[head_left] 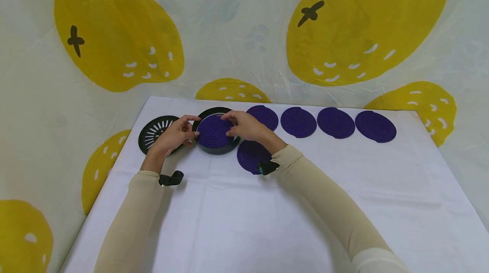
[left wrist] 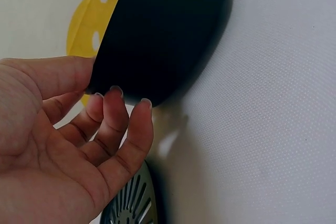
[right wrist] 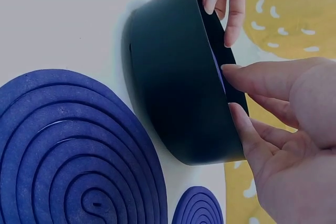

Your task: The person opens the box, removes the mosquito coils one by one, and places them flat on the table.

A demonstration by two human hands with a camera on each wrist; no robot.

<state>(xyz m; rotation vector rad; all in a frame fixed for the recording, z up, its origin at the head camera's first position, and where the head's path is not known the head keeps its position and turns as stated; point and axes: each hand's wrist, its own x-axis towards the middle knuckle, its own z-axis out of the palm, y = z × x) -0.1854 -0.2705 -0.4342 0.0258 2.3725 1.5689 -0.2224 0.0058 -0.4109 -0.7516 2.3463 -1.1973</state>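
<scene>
Spiral-grooved purple mat (head_left: 214,132) lies within the black pan (head_left: 217,150) by the table's (head_left: 229,222) far edge; my left hand (head_left: 173,137) pinches the pan, my right hand's (head_left: 248,126) pinch I can't tell; probably seating it, so level it next.

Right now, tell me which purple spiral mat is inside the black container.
The mat between the left hand and right hand; the other five mats lie on the white table.

No lettering or numbers seem readable anywhere
</scene>
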